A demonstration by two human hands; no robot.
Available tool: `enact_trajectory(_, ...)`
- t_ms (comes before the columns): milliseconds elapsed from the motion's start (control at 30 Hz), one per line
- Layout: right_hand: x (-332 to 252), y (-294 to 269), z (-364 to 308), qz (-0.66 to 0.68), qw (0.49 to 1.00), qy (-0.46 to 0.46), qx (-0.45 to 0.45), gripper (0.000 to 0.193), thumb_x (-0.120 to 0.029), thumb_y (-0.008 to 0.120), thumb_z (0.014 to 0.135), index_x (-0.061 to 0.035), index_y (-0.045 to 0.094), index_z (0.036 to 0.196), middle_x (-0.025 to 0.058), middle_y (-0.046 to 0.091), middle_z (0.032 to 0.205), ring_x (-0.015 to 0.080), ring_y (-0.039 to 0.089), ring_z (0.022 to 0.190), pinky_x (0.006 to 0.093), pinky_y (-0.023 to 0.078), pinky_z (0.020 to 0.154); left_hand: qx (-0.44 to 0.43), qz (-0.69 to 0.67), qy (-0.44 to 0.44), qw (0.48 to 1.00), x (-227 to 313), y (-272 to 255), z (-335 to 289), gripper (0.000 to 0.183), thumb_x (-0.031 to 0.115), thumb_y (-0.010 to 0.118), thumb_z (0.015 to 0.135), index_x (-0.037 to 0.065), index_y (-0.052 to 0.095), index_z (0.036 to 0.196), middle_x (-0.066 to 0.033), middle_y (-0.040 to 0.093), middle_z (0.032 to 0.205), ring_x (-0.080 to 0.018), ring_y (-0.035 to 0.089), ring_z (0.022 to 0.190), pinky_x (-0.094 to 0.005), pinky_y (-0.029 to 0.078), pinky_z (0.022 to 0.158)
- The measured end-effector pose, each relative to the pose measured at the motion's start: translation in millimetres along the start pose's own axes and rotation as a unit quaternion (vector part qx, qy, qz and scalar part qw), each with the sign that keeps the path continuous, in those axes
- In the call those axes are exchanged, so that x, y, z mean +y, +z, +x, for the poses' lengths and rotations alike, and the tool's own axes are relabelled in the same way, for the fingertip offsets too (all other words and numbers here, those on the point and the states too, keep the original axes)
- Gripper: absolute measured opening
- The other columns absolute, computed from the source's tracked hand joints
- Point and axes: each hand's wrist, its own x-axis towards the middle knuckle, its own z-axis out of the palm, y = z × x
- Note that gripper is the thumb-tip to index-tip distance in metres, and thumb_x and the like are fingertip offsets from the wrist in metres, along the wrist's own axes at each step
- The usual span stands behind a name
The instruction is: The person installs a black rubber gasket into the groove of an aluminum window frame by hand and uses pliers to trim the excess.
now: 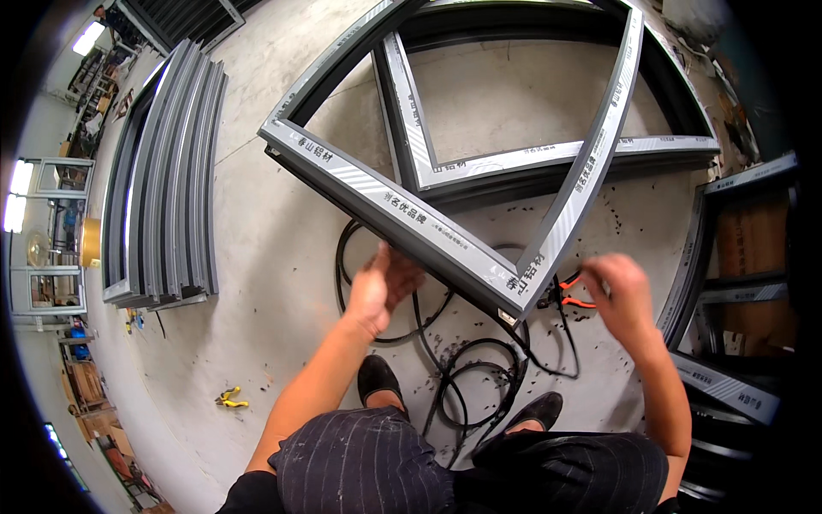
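A dark window frame (402, 201) with a pale, printed protective film lies tilted in front of me, its near corner pointing toward my feet. My left hand (385, 287) is at the underside of its left near edge, thumb up and fingers apart, the fingertips partly in shade. My right hand (615, 291), slightly blurred, is beside the near corner with its fingers curled; what they hold, if anything, is unclear. Close to those fingertips are orange-handled pliers (579, 301) with the handles spread. Black rubber cord (479, 351) hangs and lies in loops beneath the frame.
Another filmed frame (514, 161) lies behind the first. Stacked dark frames (171, 180) stand at the left, and more frames (728, 377) lean at the right. Yellow-handled pliers (231, 397) lie on the concrete floor. Dark scraps are scattered around my shoes (535, 411).
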Motion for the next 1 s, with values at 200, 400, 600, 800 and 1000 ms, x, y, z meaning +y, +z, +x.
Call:
enact_trajectory(200,-21,-9,102,-0.111,0.970,-0.214,0.022,0.017,-0.022,0.068,0.081,-0.0058,0.068,0.086,0.0072,0.061,0.094,0.0265,0.057,0.092,0.0387,0.043,0.093,0.056,0.001,0.068,0.996,-11,26,-2,0.038,0.038,0.042,0.101,0.003,0.053,0.114,-0.0103,0.065,0.101,-0.0212,0.062,0.091,-0.0389,0.049,0.085)
enact_trajectory(400,-4,15,119,-0.137,0.971,-0.192,-0.049,0.039,-0.036,0.063,0.084,-0.0067,0.062,0.058,0.0074,0.055,0.064,0.0264,0.056,0.079,0.0409,0.041,0.092,0.047,0.023,0.081,0.995,-13,14,10,0.035,0.037,0.045,0.100,0.005,0.057,0.106,-0.0050,0.066,0.086,-0.0171,0.061,0.076,-0.0333,0.048,0.073)
enact_trajectory(600,-68,63,137,-0.123,0.974,-0.191,-0.029,0.047,-0.041,0.059,0.086,-0.0049,0.062,0.057,0.0098,0.056,0.059,0.0279,0.056,0.072,0.0396,0.041,0.081,0.075,0.036,0.130,0.988,43,-60,65,0.037,0.036,0.042,0.101,0.003,0.059,0.109,-0.0032,0.064,0.084,-0.0142,0.056,0.066,-0.0293,0.044,0.063)
enact_trajectory(800,-108,86,189,-0.151,0.964,-0.175,-0.131,0.051,-0.048,0.051,0.092,-0.0030,0.062,0.070,0.0143,0.060,0.071,0.0321,0.058,0.079,0.0437,0.042,0.078,0.089,0.135,0.111,0.980,150,-70,127,0.041,0.039,0.043,0.100,0.004,0.059,0.117,-0.0055,0.064,0.098,-0.0171,0.057,0.085,-0.0364,0.045,0.076)
enact_trajectory(1000,-115,89,201,-0.126,0.965,-0.192,-0.129,0.046,-0.041,0.054,0.092,-0.0007,0.056,0.070,0.0156,0.057,0.072,0.0354,0.056,0.077,0.0454,0.043,0.075,0.067,0.127,0.133,0.981,166,-62,129,0.053,0.045,0.048,0.097,0.002,0.052,0.128,-0.0070,0.064,0.112,-0.0187,0.059,0.096,-0.0398,0.046,0.087)
